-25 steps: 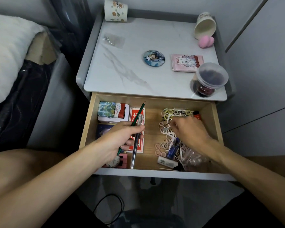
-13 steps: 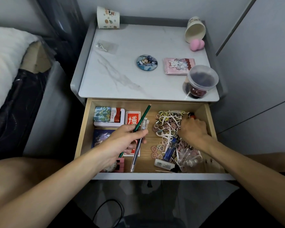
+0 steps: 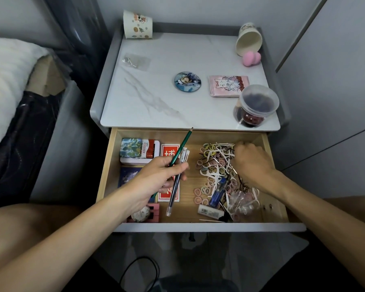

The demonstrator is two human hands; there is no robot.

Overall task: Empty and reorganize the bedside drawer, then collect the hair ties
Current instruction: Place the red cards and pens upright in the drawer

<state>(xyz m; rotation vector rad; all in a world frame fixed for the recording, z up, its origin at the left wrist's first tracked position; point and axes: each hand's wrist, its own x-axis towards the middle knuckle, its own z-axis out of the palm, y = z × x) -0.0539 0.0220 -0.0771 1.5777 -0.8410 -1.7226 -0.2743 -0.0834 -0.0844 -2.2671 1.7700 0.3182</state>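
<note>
- Head view: drawer (image 3: pixel 106 169), lower centre, stood open and mostly full; emptying looked barely begun.
- Left hand (image 3: pixel 156 178) grip was closed round pencil (image 3: pixel 182 145) and pen (image 3: pixel 176 186).
- Right hand (image 3: pixel 253 163) grip curled into hair ties (image 3: pixel 211 165), drawer's right half; could not tell its hold.

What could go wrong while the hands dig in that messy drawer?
1. The left hand holds a green pencil and a pen together; the pen might slip back into the drawer.
2. The right hand is in tangled hair ties mixed with white plastic bits; ties could snag or scatter.
3. The clear tub sits at the tabletop's front edge; a bump might knock it off.
</note>
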